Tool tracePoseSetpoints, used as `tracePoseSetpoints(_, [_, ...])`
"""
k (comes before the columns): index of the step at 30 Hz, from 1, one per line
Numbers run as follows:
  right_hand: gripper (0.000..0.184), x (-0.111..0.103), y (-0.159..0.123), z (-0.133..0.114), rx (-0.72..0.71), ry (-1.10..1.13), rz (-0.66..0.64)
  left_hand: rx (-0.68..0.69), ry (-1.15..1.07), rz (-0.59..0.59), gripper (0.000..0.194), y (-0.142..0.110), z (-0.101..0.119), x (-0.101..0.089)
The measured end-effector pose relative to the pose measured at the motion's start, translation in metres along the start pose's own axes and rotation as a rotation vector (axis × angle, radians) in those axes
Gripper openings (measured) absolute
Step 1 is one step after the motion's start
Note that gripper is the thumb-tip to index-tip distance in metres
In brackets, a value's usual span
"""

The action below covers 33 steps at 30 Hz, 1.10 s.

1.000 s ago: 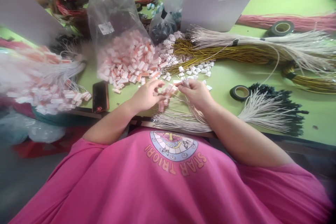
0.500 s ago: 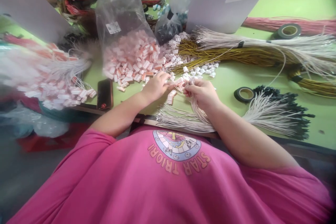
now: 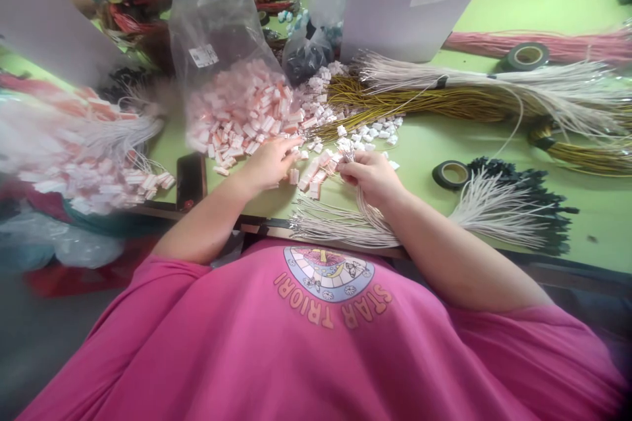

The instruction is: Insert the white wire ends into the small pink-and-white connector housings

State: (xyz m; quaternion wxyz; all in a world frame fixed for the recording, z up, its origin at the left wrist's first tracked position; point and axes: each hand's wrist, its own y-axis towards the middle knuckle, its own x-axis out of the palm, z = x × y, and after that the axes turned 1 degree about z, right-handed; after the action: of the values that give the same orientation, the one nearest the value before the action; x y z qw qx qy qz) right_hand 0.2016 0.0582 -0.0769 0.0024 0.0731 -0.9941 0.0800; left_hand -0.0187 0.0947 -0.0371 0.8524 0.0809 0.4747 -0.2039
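Note:
My right hand (image 3: pixel 374 177) is closed around a bunch of thin white wires (image 3: pixel 366 207), whose bare tips stick up past the fingertips and whose tails hang toward the table edge. Left of it, over loose connector housings, my left hand (image 3: pixel 270 161) has thumb and fingers apart, with nothing visible between them. A few white-and-orange connector housings (image 3: pixel 316 171) lie between both hands. More white wires (image 3: pixel 336 223) rest along the table edge below. Just beyond my left fingers spreads a heap of white-and-orange housings (image 3: pixel 257 108), partly inside a clear plastic bag (image 3: pixel 212 26).
Black tape (image 3: pixel 451 175) and white wires with black ends (image 3: pixel 513 210) are on the right. Behind lie white (image 3: pixel 415 75) and yellow-brown wire bundles (image 3: pixel 419 100). A phone (image 3: pixel 191 181) and a blurred pile of wired connectors (image 3: pixel 93 158) are left. Other people's hands work beyond upright panels (image 3: pixel 395 6).
My left hand has moved left, away from the right hand, and its fingers have spread. The right hand still holds the white wires. The whole view has shifted slightly.

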Motion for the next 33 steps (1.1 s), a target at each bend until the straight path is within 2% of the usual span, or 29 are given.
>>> tracePoseSetpoints(3, [0.021,0.002,-0.002,-0.004,0.005,0.012,-0.019,-0.047,-0.439,-0.096,0.028,-0.007,0.012,0.004])
tracePoseSetpoints(6, [0.019,0.004,-0.006,-0.01,-0.01,-0.021,-0.034,-0.142,-0.839,-0.203,0.021,-0.009,0.021,0.017])
tracePoseSetpoints(11, [0.018,0.006,-0.01,-0.016,-0.02,-0.162,-0.022,-0.244,-1.08,-0.19,0.024,-0.003,0.022,0.039])
tracePoseSetpoints(20, [0.02,0.008,-0.008,-0.013,0.007,-0.332,0.014,-0.16,-1.118,-0.19,0.023,-0.003,0.018,0.043])
tracePoseSetpoints(27, [0.02,0.009,-0.008,-0.014,0.004,-0.313,-0.07,-0.145,-0.809,-0.102,0.027,-0.006,0.024,0.048])
tracePoseSetpoints(33, [0.026,0.006,-0.006,-0.007,-0.015,-0.344,-0.04,-0.113,-0.766,-0.039,0.028,-0.005,0.02,0.052])
